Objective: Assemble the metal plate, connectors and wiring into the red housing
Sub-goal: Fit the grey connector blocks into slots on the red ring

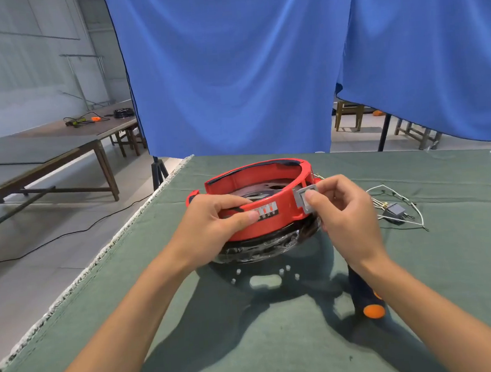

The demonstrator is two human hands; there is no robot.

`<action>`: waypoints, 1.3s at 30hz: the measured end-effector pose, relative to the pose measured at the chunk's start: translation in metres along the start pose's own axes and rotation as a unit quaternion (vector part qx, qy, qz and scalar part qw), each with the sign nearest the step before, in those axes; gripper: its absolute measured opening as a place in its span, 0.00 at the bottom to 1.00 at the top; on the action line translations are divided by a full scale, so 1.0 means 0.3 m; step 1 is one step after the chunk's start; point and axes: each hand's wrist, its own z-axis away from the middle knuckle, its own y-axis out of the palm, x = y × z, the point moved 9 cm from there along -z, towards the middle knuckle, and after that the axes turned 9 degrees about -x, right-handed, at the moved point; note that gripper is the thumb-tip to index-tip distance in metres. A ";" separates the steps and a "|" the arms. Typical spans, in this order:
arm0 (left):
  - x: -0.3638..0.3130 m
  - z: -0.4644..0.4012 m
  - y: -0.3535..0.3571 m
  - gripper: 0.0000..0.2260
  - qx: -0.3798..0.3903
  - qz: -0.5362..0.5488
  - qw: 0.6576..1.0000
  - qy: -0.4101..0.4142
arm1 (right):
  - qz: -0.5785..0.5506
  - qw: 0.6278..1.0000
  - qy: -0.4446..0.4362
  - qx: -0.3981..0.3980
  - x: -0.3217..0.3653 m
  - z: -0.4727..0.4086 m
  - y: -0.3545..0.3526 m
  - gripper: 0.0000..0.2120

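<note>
The red housing (279, 183), a round ring-shaped shell with a small label on its near wall, is held tilted above the green table. A black plastic-wrapped base (261, 247) shows beneath it. My left hand (217, 217) grips the housing's near-left rim, thumb on the outside wall by the label. My right hand (343, 207) pinches a small square grey connector frame (305, 200) against the housing's right side wall. A dark metal plate (256, 192) shows inside the ring. White wiring (395, 196) with a grey connector block (396, 210) lies on the table to the right.
A screwdriver with a dark blue and orange handle (367, 299) lies near my right forearm. The green cloth-covered table (280, 344) has its left edge close by. Blue curtains (244, 68) hang behind. Wooden tables (59, 153) stand to the left.
</note>
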 end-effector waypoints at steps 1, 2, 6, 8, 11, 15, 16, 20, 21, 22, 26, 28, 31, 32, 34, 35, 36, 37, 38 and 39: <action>-0.005 -0.001 -0.006 0.09 -0.001 0.014 1.000 -0.009 | -0.003 1.000 -0.001 0.002 0.010 0.000 0.001 0.08; -0.006 0.000 -0.012 0.08 -0.003 0.021 1.000 -0.017 | -0.008 1.000 -0.003 0.005 0.020 0.000 0.003 0.08; -0.015 0.004 -0.028 0.10 -0.020 0.055 0.997 -0.043 | -0.027 1.000 -0.004 0.014 0.052 0.001 0.004 0.08; -0.025 0.005 -0.032 0.10 -0.023 0.063 0.997 -0.045 | -0.032 0.999 -0.005 0.017 0.061 0.001 0.004 0.08; -0.030 0.003 -0.039 0.09 -0.035 0.066 0.996 -0.046 | -0.032 0.999 -0.006 0.017 0.071 0.003 0.004 0.08; -0.034 0.006 -0.044 0.08 -0.043 0.065 0.996 -0.052 | -0.029 0.999 -0.004 0.015 0.073 0.003 0.005 0.09; -0.034 0.006 -0.045 0.08 -0.045 0.066 0.995 -0.052 | -0.029 0.999 -0.004 0.015 0.073 0.003 0.004 0.09; -0.029 0.006 -0.048 0.08 -0.049 0.052 0.996 -0.050 | -0.050 0.999 0.005 0.021 0.072 0.005 0.005 0.10; -0.029 0.006 -0.051 0.07 -0.054 0.043 0.996 -0.047 | -0.066 0.997 0.013 0.028 0.072 0.003 0.007 0.11; -0.027 0.005 -0.056 0.05 -0.062 0.032 0.997 -0.044 | -0.082 0.996 0.020 0.038 0.072 -0.001 0.010 0.12; -0.001 0.002 -0.087 0.09 -0.091 -0.029 0.995 -0.040 | -0.105 0.989 0.050 0.087 0.064 -0.017 0.027 0.10; 0.008 0.006 -0.087 0.10 -0.092 -0.088 0.992 -0.020 | -0.091 0.988 0.059 0.107 0.054 -0.018 0.036 0.07; 0.029 0.011 -0.084 0.12 -0.105 -0.161 0.981 -0.002 | -0.070 0.985 0.083 0.137 0.027 -0.009 0.051 0.05; 0.040 0.011 -0.086 0.13 -0.111 -0.173 0.979 -0.005 | -0.065 0.983 0.090 0.148 0.020 -0.005 0.056 0.04; 0.063 0.013 -0.092 0.15 -0.120 -0.205 0.971 -0.007 | -0.054 0.977 0.100 0.179 0.008 0.009 0.075 0.02; 0.075 0.016 -0.093 0.15 -0.123 -0.235 0.964 -0.007 | -0.045 0.974 0.106 0.198 0.001 0.021 0.088 0.02; 0.085 0.021 -0.091 0.16 -0.125 -0.274 0.954 -0.005 | -0.033 0.969 0.110 0.218 -0.008 0.035 0.102 0.03; 0.088 0.027 -0.086 0.16 -0.128 -0.314 0.941 0.003 | -0.016 0.965 0.114 0.237 -0.017 0.049 0.115 0.04; 0.081 0.033 -0.079 0.16 -0.136 -0.346 0.928 0.015 | 0.002 0.961 0.115 0.253 -0.024 0.060 0.126 0.05; 0.066 0.041 -0.071 0.15 -0.147 -0.365 0.919 0.031 | 0.019 0.957 0.114 0.267 -0.028 0.068 0.132 0.06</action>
